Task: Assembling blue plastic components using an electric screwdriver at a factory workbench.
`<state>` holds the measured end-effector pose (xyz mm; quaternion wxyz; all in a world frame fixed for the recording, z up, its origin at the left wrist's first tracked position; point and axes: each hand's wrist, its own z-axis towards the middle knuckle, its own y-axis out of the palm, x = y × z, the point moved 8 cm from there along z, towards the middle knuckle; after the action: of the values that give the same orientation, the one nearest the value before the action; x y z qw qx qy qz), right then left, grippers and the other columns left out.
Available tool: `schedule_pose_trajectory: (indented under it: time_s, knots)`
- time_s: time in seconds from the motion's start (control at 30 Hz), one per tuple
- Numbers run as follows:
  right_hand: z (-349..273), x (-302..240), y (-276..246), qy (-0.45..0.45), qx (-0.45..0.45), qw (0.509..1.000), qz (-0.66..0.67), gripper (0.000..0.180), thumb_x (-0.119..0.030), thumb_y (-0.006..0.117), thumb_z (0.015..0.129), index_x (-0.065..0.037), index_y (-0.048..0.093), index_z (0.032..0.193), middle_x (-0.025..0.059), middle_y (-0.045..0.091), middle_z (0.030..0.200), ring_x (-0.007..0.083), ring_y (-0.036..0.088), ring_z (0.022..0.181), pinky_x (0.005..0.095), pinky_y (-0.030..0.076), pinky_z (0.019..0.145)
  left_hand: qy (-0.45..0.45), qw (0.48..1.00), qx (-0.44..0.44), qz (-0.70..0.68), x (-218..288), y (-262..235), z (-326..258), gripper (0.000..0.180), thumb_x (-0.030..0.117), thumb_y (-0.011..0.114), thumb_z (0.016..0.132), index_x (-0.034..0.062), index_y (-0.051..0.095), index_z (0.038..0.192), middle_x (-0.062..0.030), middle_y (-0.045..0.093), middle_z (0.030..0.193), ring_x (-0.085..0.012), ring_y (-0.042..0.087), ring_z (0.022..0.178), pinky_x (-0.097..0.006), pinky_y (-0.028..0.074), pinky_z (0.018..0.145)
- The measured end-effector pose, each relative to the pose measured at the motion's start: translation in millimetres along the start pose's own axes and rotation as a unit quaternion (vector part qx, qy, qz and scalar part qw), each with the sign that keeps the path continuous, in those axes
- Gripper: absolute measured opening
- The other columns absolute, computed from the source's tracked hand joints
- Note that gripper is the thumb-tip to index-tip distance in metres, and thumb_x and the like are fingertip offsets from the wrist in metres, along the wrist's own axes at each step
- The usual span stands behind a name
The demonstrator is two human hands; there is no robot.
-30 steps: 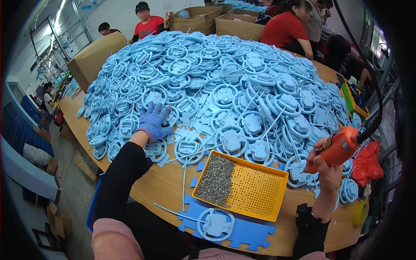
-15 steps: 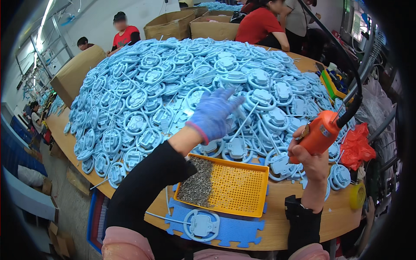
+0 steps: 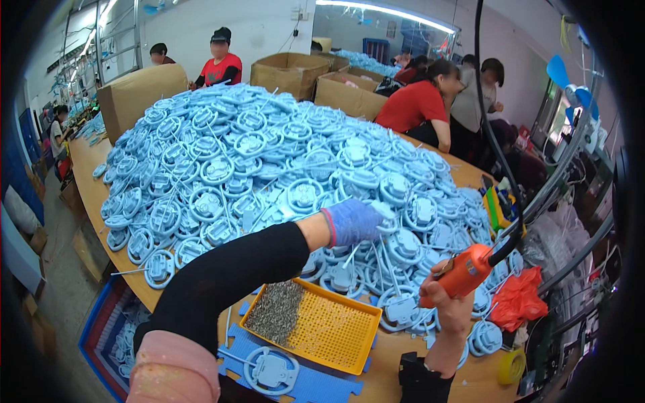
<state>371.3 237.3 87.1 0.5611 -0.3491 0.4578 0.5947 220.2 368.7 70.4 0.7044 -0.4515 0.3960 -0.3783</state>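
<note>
A large heap of light-blue plastic parts (image 3: 252, 144), each a ring with a boxy centre, covers the table. My left hand (image 3: 355, 221), in a purple-blue glove, reaches into the heap's near right side, its fingers closed on one light-blue ring-shaped part (image 3: 388, 216). My bare right hand (image 3: 449, 302) grips an orange corded electric screwdriver (image 3: 465, 270), raised over the heap's right edge. Below my left arm lies a yellow perforated tray (image 3: 349, 332), with small metal screws (image 3: 274, 312) piled at its left. One light-blue part (image 3: 271, 371) rests on a blue foam mat (image 3: 319, 386) before me.
A red plastic bag (image 3: 521, 299) and a roll of yellow tape (image 3: 512, 367) sit at the table's right edge. Cardboard boxes (image 3: 285, 74) stand behind the heap. A blue-rimmed crate (image 3: 101, 336) is at lower left. Several people work beyond the table.
My left hand has gone from spread fingers over the heap to closing on a light-blue part farther right. The view has tilted up and turned right. The screwdriver stays in my right hand.
</note>
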Motion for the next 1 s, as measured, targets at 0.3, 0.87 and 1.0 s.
schedule_pose_trajectory:
  time_s: [0.3,0.87,1.0]
  knots:
    - [-1.6,-14.0,17.0,0.000,-0.003,1.000,-0.016,0.038,-0.005,0.077,0.064,-0.002,0.051,0.093,0.0043,0.056,0.075,0.0112,0.056,0.057,0.0227,0.044,0.047,-0.092,0.994,0.003,-0.062,-45.9,-64.2,-117.2,0.020,0.018,0.061,0.080,0.0142,0.065,0.099,-0.0111,0.060,0.087,-0.0320,0.060,0.082,-0.041,0.048,0.066]
    - [-24.6,-24.2,25.8,-0.015,-0.058,0.997,-0.050,0.035,0.000,0.072,0.066,0.000,0.055,0.097,0.0038,0.059,0.074,0.0102,0.059,0.061,0.0250,0.047,0.054,-0.504,0.768,0.049,-0.393,-93.3,-64.8,-300.5,0.072,0.016,0.071,0.074,0.0091,0.040,0.139,-0.0104,0.064,0.095,-0.0189,0.061,0.082,-0.031,0.051,0.073]
    - [-19.2,-24.1,34.4,-0.014,-0.069,0.997,-0.039,0.036,0.000,0.072,0.067,0.000,0.055,0.098,0.0032,0.058,0.077,0.0104,0.059,0.065,0.0259,0.048,0.056,-0.501,0.690,0.144,-0.502,-64.1,-82.7,-324.1,0.062,0.013,0.070,0.079,0.0078,0.046,0.135,-0.0047,0.060,0.084,-0.0124,0.057,0.071,-0.027,0.049,0.064]
